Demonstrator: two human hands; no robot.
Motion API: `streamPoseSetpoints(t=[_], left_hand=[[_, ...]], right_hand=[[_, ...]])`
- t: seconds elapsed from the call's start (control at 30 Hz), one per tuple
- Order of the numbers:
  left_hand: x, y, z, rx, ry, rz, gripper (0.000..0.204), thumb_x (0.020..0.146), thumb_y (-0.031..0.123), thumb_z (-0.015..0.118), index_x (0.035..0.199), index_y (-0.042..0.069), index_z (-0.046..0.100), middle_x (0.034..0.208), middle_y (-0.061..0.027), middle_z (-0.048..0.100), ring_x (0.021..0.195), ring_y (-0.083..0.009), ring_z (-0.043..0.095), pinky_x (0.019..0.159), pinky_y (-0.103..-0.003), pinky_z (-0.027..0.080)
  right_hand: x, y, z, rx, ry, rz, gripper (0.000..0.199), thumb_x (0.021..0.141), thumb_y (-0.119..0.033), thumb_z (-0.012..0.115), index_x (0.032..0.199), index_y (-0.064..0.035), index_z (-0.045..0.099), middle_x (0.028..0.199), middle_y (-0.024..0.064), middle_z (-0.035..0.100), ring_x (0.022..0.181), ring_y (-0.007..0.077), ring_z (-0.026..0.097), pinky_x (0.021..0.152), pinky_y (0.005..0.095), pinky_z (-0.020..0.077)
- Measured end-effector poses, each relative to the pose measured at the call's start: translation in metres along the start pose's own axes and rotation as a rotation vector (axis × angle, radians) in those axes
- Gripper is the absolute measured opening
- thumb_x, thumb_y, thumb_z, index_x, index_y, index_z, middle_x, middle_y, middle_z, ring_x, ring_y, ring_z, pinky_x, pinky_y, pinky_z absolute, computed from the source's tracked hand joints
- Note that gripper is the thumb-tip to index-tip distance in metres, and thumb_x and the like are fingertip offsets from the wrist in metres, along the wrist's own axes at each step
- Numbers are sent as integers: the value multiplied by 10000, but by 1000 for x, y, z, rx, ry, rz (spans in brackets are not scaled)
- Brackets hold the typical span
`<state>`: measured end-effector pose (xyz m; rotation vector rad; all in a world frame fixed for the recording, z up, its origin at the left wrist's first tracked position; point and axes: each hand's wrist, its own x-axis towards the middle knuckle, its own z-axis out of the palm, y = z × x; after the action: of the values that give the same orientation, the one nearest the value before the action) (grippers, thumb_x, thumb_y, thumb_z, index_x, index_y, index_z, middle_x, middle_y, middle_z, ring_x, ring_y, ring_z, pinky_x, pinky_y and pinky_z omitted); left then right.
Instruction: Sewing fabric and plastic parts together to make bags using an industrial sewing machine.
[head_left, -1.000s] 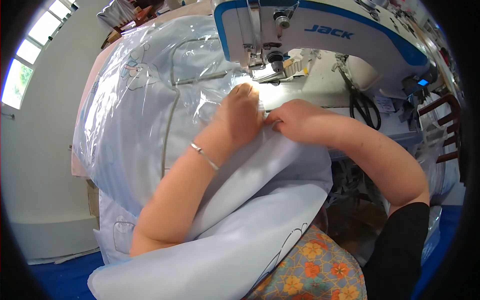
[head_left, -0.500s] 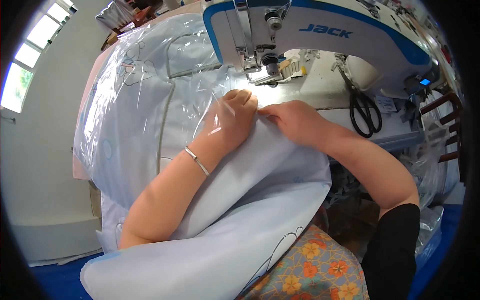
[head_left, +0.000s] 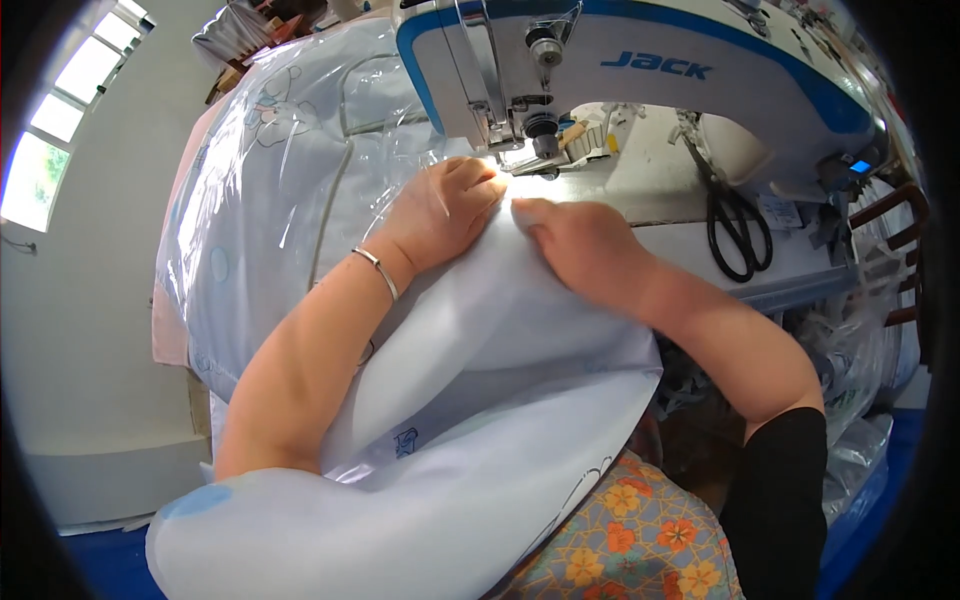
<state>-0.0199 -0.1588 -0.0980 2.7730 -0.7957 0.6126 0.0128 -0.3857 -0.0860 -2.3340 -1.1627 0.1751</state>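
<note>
Right under the lit needle area, the person's two hands pressed flat on a pale blue-white sheet of thin fabric (head_left: 520, 340) with small printed figures. That fabric lay across the white machine bed, its front edge at the presser foot (head_left: 532, 160), and spilled from there toward six o'clock over the person's lap. The left hand (head_left: 445, 210), a thin silver bangle (head_left: 378, 272) on its wrist, lay knuckles up with the fingers curled lightly and close together, fingertips touching the cloth just beside the foot at about nine o'clock of it. The right hand (head_left: 575, 245) rested palm down at roughly five o'clock of the foot, fingers narrow and bunched on the fabric's edge, almost touching the left; neither hand gripped anything. A white and blue industrial sewing machine (head_left: 640, 70) arched over both. Black-handled scissors (head_left: 735, 225) lay on the bed at three o'clock of the right hand, well apart. A clear plastic-wrapped bundle of pale cloth (head_left: 270, 190) bulged at nine o'clock of the left forearm
</note>
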Motion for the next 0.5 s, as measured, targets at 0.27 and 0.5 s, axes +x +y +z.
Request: streamPoseSetpoints(t=[0.27,0.5], left_hand=[[-3,-3,5,-284,0,-320,169,944,171,584,1028,69,689,1137,-126,683,1008,-347,640,844,-433,527],[-5,-17,3,-366,80,-165,156,926,141,624,1022,29,676,1065,-168,695,937,-365,665,808,-410,539]], right_hand=[[2,41,-12,1698,-411,243,441,1030,-207,470,1420,-1,476,1236,108,624,1113,156,609,1006,310,475],[-7,-3,19,1194,-17,323,380,1048,-286,478,1377,-114,558,1224,106,646,1075,195,631,955,325,472]])
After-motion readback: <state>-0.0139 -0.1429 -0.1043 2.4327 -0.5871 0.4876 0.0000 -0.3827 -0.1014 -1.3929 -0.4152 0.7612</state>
